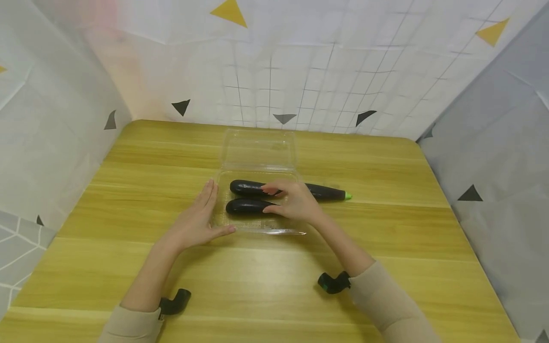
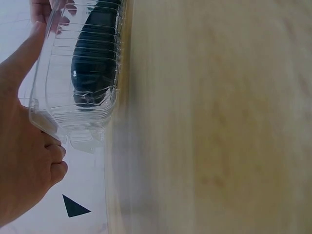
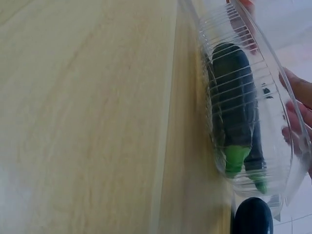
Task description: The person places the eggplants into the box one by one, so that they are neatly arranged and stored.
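A clear plastic clamshell box [image 1: 220, 221] lies on the table with its lid folded back. Two dark purple eggplants rest inside: a nearer eggplant [image 1: 244, 206] and a farther eggplant [image 1: 243, 187]. Their green ends show through the wall in the right wrist view. A third eggplant [image 1: 328, 192] lies outside, on the box's right. My right hand [image 1: 296, 202] is over the box, fingers bent and spread, thumb by the nearer eggplant. The right wrist view shows it above both eggplants. My left hand [image 1: 195, 224] touches the box's left side with straight fingers, thumb at the front edge.
The transparent lid [image 1: 259, 147] extends toward the back of the wooden table [image 1: 257, 276]. White sheeting with triangles and grid lines [image 1: 309, 76] stands behind the table and along both sides. A black wrist device shows at each forearm.
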Demonstrator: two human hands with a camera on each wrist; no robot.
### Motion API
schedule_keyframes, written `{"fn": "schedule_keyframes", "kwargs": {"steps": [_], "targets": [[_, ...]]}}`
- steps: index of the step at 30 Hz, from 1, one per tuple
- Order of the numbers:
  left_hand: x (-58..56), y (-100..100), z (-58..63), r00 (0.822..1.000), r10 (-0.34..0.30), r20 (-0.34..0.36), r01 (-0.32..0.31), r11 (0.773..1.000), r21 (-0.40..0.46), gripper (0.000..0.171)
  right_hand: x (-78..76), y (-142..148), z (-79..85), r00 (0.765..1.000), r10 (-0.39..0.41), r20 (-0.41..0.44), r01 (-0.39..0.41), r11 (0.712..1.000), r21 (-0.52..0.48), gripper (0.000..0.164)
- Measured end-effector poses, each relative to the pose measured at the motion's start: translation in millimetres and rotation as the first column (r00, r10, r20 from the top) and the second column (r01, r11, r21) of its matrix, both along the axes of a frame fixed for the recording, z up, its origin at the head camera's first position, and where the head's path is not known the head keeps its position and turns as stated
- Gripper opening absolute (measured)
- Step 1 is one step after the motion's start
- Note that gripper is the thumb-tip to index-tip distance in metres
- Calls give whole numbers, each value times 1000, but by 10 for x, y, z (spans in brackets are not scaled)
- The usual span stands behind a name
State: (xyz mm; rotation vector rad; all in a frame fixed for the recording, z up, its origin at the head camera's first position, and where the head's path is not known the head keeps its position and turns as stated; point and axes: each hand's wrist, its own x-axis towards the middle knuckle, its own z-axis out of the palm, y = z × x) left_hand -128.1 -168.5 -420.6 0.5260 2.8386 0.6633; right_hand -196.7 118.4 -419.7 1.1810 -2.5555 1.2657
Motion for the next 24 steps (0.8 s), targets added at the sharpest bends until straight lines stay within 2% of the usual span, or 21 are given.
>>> {"fn": "schedule_keyframes", "kwargs": {"steps": [8,13,24], "targets": [[7,6,-3,1000,-2,-9,2,1000,-1,118,29,105,51,999,40,-4,-40,994,-98,50],[8,10,7,1000,-4,-5,4,1000,-5,118,48,175,89,999,37,38,-31,987,-158,48],[18,10,15,1000,-11,-12,11,1000,2,118,81,385,147,996,-3,84,14,991,-132,50]]}}
